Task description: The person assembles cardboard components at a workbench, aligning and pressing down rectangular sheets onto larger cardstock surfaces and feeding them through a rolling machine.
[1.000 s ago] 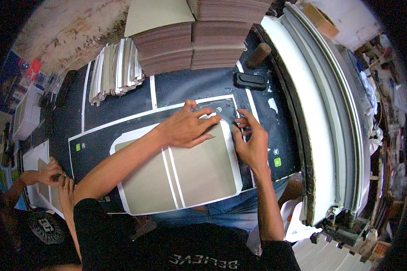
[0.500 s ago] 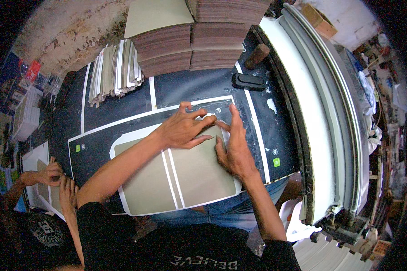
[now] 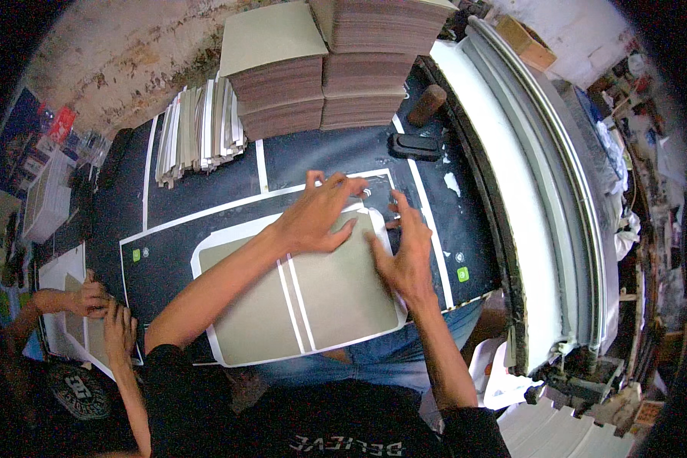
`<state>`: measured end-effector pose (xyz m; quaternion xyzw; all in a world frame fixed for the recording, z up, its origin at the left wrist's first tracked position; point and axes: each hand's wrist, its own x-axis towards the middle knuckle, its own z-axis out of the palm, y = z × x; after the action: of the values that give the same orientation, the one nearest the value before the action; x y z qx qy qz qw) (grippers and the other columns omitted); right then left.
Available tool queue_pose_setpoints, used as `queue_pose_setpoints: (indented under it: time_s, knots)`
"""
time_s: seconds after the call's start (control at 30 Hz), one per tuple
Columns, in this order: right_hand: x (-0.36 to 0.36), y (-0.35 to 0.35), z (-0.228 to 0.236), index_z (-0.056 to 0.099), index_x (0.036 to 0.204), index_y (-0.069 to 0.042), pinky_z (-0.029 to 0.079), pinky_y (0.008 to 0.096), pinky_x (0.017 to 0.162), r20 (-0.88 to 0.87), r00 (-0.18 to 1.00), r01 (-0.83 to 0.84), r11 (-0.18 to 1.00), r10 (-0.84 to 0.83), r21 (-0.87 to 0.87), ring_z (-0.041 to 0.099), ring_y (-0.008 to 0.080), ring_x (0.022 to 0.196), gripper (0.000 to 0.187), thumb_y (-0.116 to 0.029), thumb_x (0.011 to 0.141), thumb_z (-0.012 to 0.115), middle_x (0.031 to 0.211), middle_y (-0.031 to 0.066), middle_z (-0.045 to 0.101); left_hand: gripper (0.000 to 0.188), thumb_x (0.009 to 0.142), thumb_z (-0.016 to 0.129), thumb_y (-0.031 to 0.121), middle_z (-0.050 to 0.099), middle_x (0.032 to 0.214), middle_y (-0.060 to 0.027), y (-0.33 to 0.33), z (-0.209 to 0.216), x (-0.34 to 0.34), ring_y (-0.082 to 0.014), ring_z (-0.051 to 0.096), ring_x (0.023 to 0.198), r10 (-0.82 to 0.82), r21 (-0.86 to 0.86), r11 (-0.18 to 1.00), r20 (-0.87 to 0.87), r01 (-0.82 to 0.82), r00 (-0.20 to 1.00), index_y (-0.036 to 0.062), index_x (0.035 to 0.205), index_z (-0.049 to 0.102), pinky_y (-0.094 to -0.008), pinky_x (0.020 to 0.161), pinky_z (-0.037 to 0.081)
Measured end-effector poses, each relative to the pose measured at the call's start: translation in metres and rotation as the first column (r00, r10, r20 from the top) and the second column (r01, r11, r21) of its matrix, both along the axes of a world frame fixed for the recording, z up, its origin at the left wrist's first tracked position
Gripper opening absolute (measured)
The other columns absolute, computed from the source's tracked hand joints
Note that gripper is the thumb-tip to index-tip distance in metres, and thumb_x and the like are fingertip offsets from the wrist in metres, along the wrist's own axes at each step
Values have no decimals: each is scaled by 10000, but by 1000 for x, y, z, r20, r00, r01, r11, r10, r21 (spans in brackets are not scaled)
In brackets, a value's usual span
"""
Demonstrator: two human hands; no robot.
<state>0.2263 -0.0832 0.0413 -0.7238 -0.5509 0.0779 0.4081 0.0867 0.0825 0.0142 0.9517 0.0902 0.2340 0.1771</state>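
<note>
A white sheet [image 3: 398,314] lies before me on the dark table mat. Two grey-brown boards, a left board [image 3: 244,305] and a right board [image 3: 343,282], rest on it with a narrow board strip [image 3: 295,305] between them. My left hand [image 3: 320,217] reaches across the boards to the far edge of the right one, thumb stretched out and fingers bent but apart. My right hand [image 3: 406,256] is over the far right corner of the sheet with its fingers spread. Neither hand holds anything visible. Fingers partly hide the sheet's far edge.
Tall stacks of boards [image 3: 282,84] and a bundle of paper strips [image 3: 198,137] stand at the back. A black block [image 3: 414,146] and a brown cylinder [image 3: 427,104] lie far right. Beyond the right edge runs a roller machine [image 3: 542,198]. Another person's hands [image 3: 103,309] work at left.
The fingers of both hands, close together over the far right corner before, have drawn apart. My right hand has come slightly nearer to me. The whole view has shifted a little.
</note>
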Motion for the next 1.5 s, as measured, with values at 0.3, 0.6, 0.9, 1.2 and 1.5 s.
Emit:
queue_pose_setpoints:
  time_s: [0.3,0.6,0.9,1.2,1.5]
  knots:
    - [38,21,-28,735,1024,35,515,355,715,-50,999,2,998,-5,-66,637,252,769,227,-115,854,718,876,171,682,533,868,663,73,694,900,-38,8,28,32,-287,657,955,-151,-196,973,-154,120,976,103,1337,413,-543,972,267]
    - [37,27,-34,751,976,34,525,358,702,-95,993,54,993,-64,-103,653,255,738,211,-124,841,713,859,178,690,510,890,593,2,739,853,-76,7,23,33,-311,678,912,-180,-184,970,-104,159,978,86,1353,398,-545,995,269]
    - [38,27,-29,757,996,19,531,357,716,-88,991,85,985,-99,-150,671,258,761,233,-150,840,720,885,188,701,491,917,597,42,766,1006,-97,10,16,28,-266,676,1034,-200,-156,972,-151,177,968,91,1373,422,-527,1038,268]
    - [13,-4,-10,292,1552,-45,509,432,1003,-122,992,33,997,-25,69,654,323,1138,855,63,805,693,1358,258,545,496,959,645,315,615,1178,-91,12,16,5,-212,588,1178,-241,290,908,-227,301,944,130,1393,491,-505,1045,298]
    - [-2,-2,-10,83,1607,-58,474,454,1059,-131,988,-79,997,80,13,608,355,1246,988,102,814,651,1477,297,409,503,942,665,354,639,1252,-83,11,0,-2,-218,602,1200,-175,281,932,-202,228,964,152,1376,512,-583,1015,346]
